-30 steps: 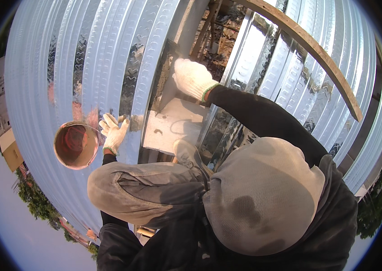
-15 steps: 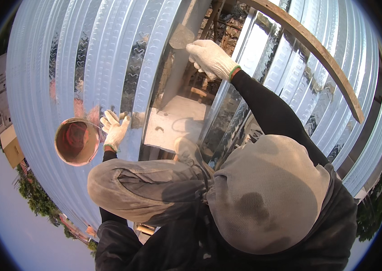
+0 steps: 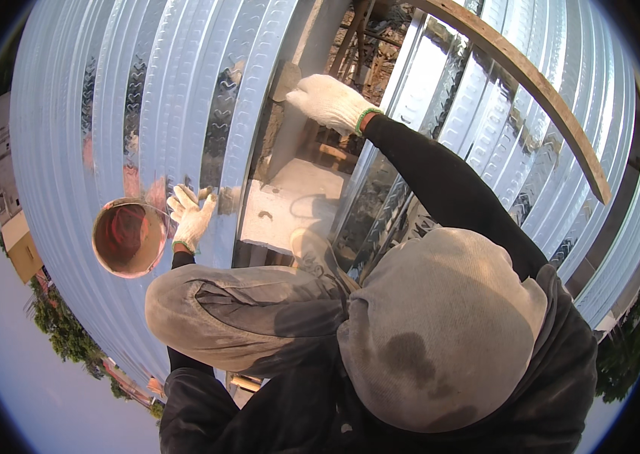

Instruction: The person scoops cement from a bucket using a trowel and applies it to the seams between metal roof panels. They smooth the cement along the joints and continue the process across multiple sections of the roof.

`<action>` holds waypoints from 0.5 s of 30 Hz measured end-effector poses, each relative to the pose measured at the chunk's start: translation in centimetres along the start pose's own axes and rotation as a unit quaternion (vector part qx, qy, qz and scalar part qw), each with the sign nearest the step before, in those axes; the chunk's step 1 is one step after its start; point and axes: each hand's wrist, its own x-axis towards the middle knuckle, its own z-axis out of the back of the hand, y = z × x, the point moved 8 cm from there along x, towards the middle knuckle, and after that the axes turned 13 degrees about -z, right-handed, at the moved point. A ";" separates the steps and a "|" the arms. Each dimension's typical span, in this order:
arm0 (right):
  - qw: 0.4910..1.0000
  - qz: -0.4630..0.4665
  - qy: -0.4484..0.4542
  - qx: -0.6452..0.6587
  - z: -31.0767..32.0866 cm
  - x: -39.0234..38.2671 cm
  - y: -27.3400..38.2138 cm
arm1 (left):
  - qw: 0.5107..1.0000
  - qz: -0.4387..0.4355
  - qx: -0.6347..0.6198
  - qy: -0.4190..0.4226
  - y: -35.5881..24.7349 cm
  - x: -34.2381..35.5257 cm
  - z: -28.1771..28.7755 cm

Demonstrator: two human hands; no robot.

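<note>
In a white knitted glove, my right hand [image 3: 329, 102] is closed round what looks like a trowel [image 3: 285, 81]. Its rounded grey blade shows past my fingers, and the glove hides the handle. The blade is at the grey concrete beam [image 3: 293, 125] in the gap between the metal sheets. My left hand [image 3: 193, 216], gloved too, is on the shiny ribbed metal sheet [image 3: 176, 129] with its fingers apart. Close to its left stands a bucket [image 3: 129, 238], reddish and mortar-stained inside. The bucket's thin wire handle reaches toward my left fingers; whether they touch it I cannot tell.
A long wooden board [image 3: 539, 83] lies across the ribbed sheets on the right. Through the gap, timber props [image 3: 358, 38] and rubble show below. A pale concrete block or ledge [image 3: 290, 200] is near my shoe [image 3: 312, 250]. Trees [image 3: 63, 321] stand beyond the sheets' left edge.
My right hand has moved left and slightly nearer, and the trowel blade has shifted left and nearer along with it. My left hand and the bucket have stayed in place.
</note>
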 end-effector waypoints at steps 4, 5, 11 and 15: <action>0.993 -0.021 0.072 0.095 -2.1 -3.4 2.3 | 1.000 0.007 0.008 0.003 0.1 -0.5 0.1; 0.997 0.010 0.035 0.070 -2.8 -2.9 1.7 | 1.000 0.000 0.004 0.003 -1.0 0.1 0.3; 0.996 0.021 0.020 -0.081 -4.1 -3.8 1.3 | 1.000 0.004 -0.012 0.001 -1.3 -0.3 0.1; 0.992 0.006 -0.128 0.011 0.3 -3.8 -1.1 | 0.999 0.000 -0.013 -0.040 -0.1 0.5 -0.1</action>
